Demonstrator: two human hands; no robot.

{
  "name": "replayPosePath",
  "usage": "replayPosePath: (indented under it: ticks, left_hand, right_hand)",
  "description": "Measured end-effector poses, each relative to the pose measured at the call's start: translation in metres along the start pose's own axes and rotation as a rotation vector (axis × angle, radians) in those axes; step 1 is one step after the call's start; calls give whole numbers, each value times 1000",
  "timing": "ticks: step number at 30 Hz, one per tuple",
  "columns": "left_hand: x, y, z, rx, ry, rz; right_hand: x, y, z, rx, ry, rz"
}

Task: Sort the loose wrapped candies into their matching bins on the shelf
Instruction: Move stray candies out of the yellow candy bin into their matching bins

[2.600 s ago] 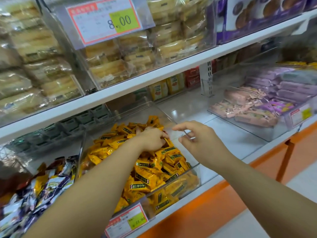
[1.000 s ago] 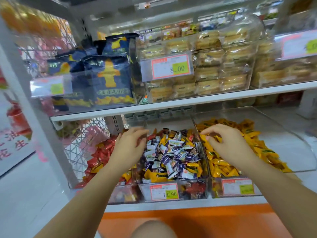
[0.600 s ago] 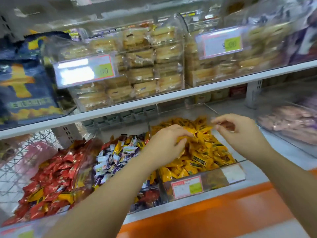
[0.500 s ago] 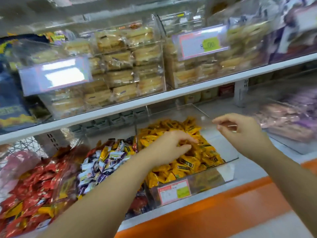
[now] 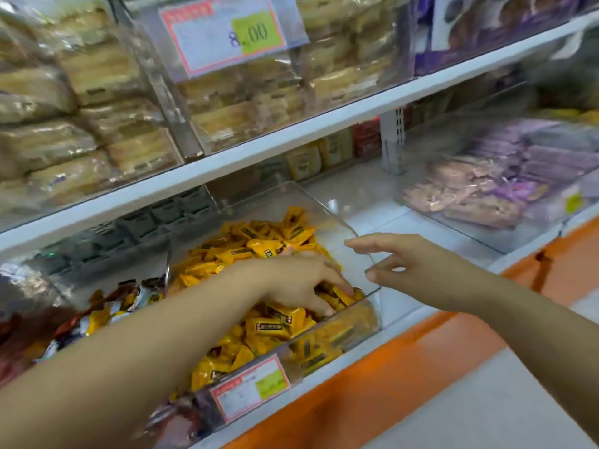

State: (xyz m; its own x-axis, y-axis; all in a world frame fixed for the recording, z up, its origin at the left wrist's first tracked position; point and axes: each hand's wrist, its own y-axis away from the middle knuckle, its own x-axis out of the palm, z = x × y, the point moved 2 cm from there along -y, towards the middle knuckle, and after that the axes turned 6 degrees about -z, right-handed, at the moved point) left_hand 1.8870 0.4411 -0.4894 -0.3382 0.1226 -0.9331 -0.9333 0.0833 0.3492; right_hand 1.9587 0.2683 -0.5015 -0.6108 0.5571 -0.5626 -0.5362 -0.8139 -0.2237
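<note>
Reaching from the lower left, the left hand (image 5: 301, 280) sits palm down on the heap of yellow wrapped candies with dark labels (image 5: 259, 246), its fingers bent down into the pile near the front right corner. The fingertips are sunk among the wrappers, so I cannot tell whether a candy is gripped. All the yellow candies lie in a clear plastic bin (image 5: 330, 228) on the lower white shelf (image 5: 405, 228); the pile reaches up the front wall. The right hand (image 5: 408, 267) hovers at the bin's right wall, fingers loosely extended, index finger and thumb apart, with nothing held; contact with the wall edge is not resolvable. A white-and-red price tag with a green patch (image 5: 251, 387) is fixed on the bin front. Just left stands a neighbouring bin of mixed dark, white and yellow wrappers (image 5: 107, 306), partly blurred. To the right, well apart, is a clear bin of pink and purple packets (image 5: 486, 183). On the upper white shelf board (image 5: 291, 134) stand clear bins of pale wrapped cakes (image 5: 97, 92), one bearing a label reading 8.00 (image 5: 223, 34). An orange front strip (image 5: 389, 367) runs beneath the lower shelf.
</note>
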Motion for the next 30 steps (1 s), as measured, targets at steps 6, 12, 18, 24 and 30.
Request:
replayPosePath:
  ticks: [6,12,18,24,30]
  left_hand:
    - [-5,10,26,-61,-59,-37]
    - [-3,34,62,-170,-125,-90]
    - [-16,48,49,-139,77,-348]
    - [-3,32,-15,101,368,-65]
    - [14,14,-4,4,129,125]
  right_hand:
    - [-2,5,5,9,-23,20]
    - [-2,4,6,21,-17,18]
    - [0,1,5,42,-9,-7]
    - [0,0,8,39,4,-41]
    - [1,3,9,60,11,-30]
